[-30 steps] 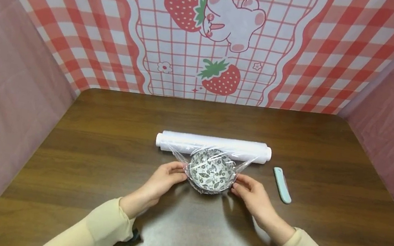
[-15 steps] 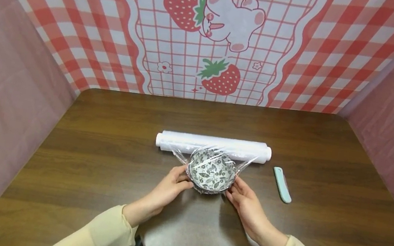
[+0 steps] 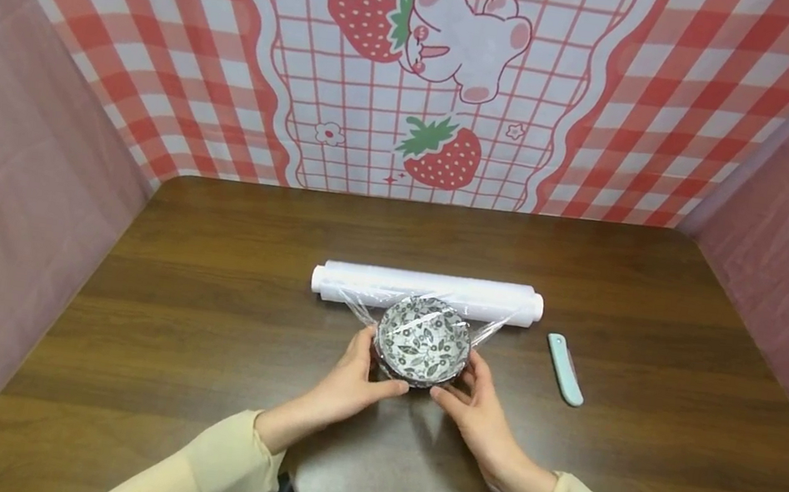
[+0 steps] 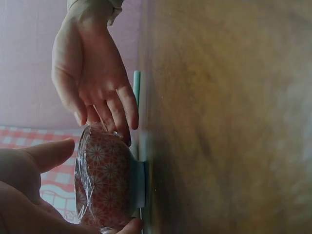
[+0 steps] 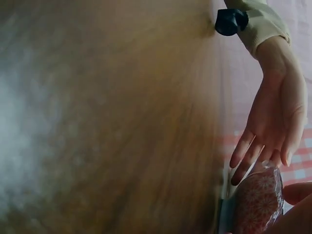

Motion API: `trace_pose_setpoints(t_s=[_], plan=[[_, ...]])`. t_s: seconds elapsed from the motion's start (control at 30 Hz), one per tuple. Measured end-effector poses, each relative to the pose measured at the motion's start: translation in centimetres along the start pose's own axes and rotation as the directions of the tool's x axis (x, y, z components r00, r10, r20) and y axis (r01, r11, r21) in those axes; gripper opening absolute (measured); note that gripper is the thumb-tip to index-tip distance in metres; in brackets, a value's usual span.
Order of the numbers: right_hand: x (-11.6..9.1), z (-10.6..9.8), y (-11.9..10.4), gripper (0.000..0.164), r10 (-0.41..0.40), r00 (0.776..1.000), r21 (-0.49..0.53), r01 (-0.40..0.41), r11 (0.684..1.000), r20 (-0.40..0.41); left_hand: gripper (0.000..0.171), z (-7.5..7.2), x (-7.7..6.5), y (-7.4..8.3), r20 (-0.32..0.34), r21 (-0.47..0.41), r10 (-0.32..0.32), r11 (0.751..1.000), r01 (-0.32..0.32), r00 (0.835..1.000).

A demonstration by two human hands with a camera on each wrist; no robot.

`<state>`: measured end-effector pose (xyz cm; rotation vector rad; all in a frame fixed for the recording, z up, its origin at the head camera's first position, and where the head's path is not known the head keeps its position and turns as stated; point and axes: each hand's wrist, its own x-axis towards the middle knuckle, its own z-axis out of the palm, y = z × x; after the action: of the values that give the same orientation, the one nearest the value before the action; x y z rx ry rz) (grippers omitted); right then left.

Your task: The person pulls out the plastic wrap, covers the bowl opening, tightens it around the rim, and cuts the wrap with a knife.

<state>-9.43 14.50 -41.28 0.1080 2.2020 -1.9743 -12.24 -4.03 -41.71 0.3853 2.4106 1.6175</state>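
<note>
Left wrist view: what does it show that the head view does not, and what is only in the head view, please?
Of the two, only the left wrist view shows the bowl's reddish outer side with its flower-like pattern, and the pale bluish foot.

Only the head view shows the leaf pattern inside the bowl and the printed strawberries; the white roll is plain there, but I cannot make it out from the left wrist.

Both show the bowl, clear film, left hand, right hand, wooden table and checked cloth.
</note>
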Motion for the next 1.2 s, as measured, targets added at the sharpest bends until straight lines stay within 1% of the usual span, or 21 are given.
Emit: trace_pose_setpoints(t_s=[0.07, 0.13, 0.27, 0.47, 0.57, 0.7, 0.8, 0.9, 1.0, 1.07, 1.13, 1.2], plan=[[0.2, 0.0, 0.2, 0.075, 0.001, 1.000, -0.021, -0.002, 1.000, -0.022, 0.082, -0.1, 0.2, -0.1, -0.025, 0.054, 0.011, 0.998, -0.010, 1.000], [0.3, 0.0, 0.2, 0.074, 0.000, 0.999, -0.038, -0.002, 0.999, -0.043, 0.080, -0.1, 0.4, -0.1, -0.040, 0.078, 0.018, 0.997, -0.015, 0.999], [0.6, -0.2, 0.2, 0.074, 0.003, 0.998, -0.058, -0.007, 0.998, -0.067, 0.076, -0.1, 0.8, -0.3, -0.063, 0.110, 0.023, 0.994, -0.016, 0.998], [0.9, -0.4, 0.3, 0.072, -0.003, 0.997, -0.068, -0.002, 0.998, -0.073, 0.075, -0.2, 1.1, -0.6, -0.118, 0.167, 0.041, 0.986, -0.021, 0.992], [1.0, -0.5, 0.4, 0.070, -0.009, 0.997, -0.067, 0.004, 0.998, -0.077, 0.071, -0.4, 1.1, -0.7, -0.138, 0.174, 0.049, 0.984, -0.025, 0.989], [1.2, -0.8, 0.5, 0.067, -0.019, 0.996, -0.054, 0.014, 0.998, -0.084, 0.064, -0.9, 1.2, -1.0, -0.135, 0.138, 0.064, 0.989, -0.045, 0.989], [1.3, -1.0, 0.4, 0.063, -0.021, 0.996, -0.037, 0.017, 0.999, -0.091, 0.059, -1.3, 1.4, -1.1, -0.123, 0.125, 0.094, 0.989, -0.079, 0.988], [1.4, -1.2, 0.4, 0.058, -0.022, 0.995, -0.026, 0.019, 0.999, -0.097, 0.053, -1.6, 1.5, -1.1, -0.124, 0.104, 0.100, 0.991, -0.088, 0.987], [1.4, -1.3, 0.4, 0.055, -0.017, 0.994, -0.030, 0.013, 0.999, -0.105, 0.046, -1.9, 1.6, -1.1, -0.137, 0.070, 0.081, 0.995, -0.072, 0.987], [1.4, -1.3, 0.4, 0.055, -0.007, 0.994, -0.037, 0.003, 0.999, -0.113, 0.043, -2.0, 1.7, -1.2, -0.144, 0.049, 0.068, 0.997, -0.062, 0.987], [1.4, -1.3, 0.3, 0.058, 0.008, 0.993, -0.024, -0.011, 1.000, -0.121, 0.041, -2.0, 1.7, -1.2, -0.149, 0.021, 0.055, 0.998, -0.053, 0.987], [1.4, -1.2, 0.3, 0.063, 0.021, 0.992, 0.010, -0.020, 1.000, -0.124, 0.042, -1.9, 1.7, -1.2, -0.159, -0.036, 0.023, 0.999, -0.029, 0.987]])
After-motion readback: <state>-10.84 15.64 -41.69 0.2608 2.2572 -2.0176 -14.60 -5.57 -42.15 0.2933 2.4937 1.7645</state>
